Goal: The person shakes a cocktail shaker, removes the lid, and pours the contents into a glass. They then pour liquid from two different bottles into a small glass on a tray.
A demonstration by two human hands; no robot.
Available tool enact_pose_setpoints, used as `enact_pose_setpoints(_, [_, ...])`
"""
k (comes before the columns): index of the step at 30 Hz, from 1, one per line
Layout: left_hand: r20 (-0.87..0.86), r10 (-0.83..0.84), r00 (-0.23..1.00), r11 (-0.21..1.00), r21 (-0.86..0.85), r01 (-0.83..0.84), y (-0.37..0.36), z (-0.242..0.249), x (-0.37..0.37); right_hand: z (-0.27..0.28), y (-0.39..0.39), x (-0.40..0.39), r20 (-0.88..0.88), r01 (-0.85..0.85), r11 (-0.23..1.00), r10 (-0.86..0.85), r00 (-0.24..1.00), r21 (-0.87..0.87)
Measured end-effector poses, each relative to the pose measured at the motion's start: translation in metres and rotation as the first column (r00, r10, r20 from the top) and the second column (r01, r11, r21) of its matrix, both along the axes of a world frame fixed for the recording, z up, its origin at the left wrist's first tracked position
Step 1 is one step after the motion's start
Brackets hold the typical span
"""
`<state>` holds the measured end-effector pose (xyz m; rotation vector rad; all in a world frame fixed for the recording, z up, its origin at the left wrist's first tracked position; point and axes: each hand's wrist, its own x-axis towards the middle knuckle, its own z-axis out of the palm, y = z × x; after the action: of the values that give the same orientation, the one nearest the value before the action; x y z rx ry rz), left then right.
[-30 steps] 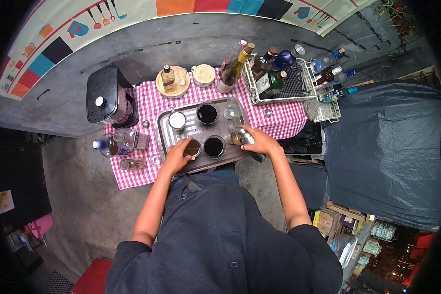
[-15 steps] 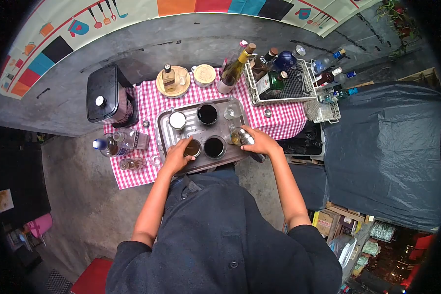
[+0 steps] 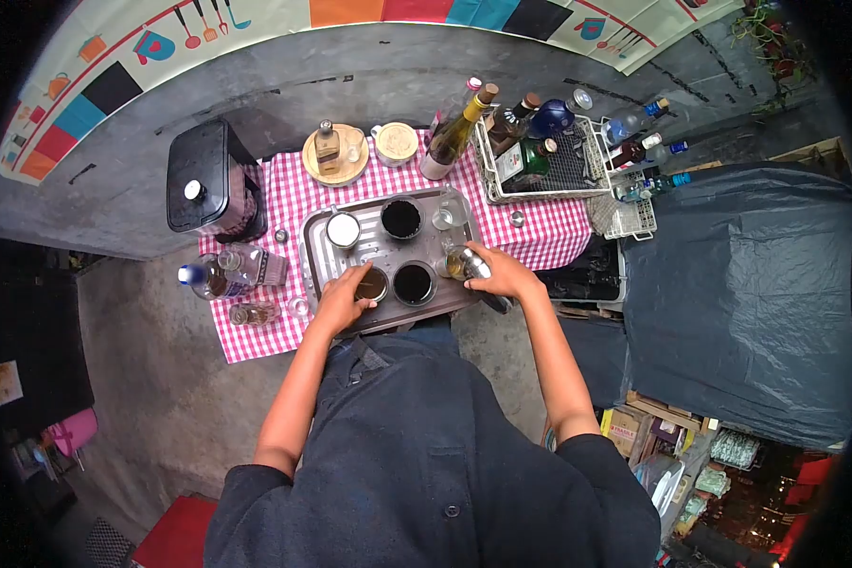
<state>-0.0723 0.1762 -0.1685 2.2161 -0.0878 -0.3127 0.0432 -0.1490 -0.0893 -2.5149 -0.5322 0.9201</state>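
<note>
The checked cloth (image 3: 540, 227) spreads out beyond the tray (image 3: 388, 259) on its left, far and right sides. None shows past the tray's near edge, so I judge it may overhang there; leaning my body on that edge could tip everything. The crate (image 3: 540, 196) sits beyond the tray's far right corner, the black dispenser (image 3: 194, 180) off its far left. The tall bottle (image 3: 452, 142) stands just past the far edge, where a jolt of the tray could knock it.

My left hand (image 3: 344, 301) is at the tray's near left, my right hand (image 3: 506, 276) at its right edge. One dark cup (image 3: 401, 219) stands in the tray's far half, another (image 3: 414, 283) near its front, the milk cup (image 3: 343, 229) at its far left. My left thumb and fingers grasp the brown cup (image 3: 374, 284); how tightly, I cannot tell. A sideways push would drive it into the dark cup beside it and slop both. My right fingers grip a shiny metal piece (image 3: 476, 267) against the amber glass (image 3: 455, 263); whether they are one thing, I cannot tell. A loose grip could spill the amber liquid.
</note>
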Motion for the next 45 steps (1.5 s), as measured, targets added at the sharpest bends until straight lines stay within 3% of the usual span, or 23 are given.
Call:
enact_pose_setpoints(21, [-0.025,0.020,1.000,1.000,0.007,-0.019,-0.001,0.003,0.000,-0.014,-0.004,0.004,0.053,-0.016,0.999,0.014,0.998,0.043])
enact_pose_setpoints(45, [-0.037,0.007,0.999,0.999,-0.038,-0.009,0.001,-0.005,-0.001,-0.009,0.004,0.012,-0.027,-0.039,0.997,0.037,0.999,-0.061])
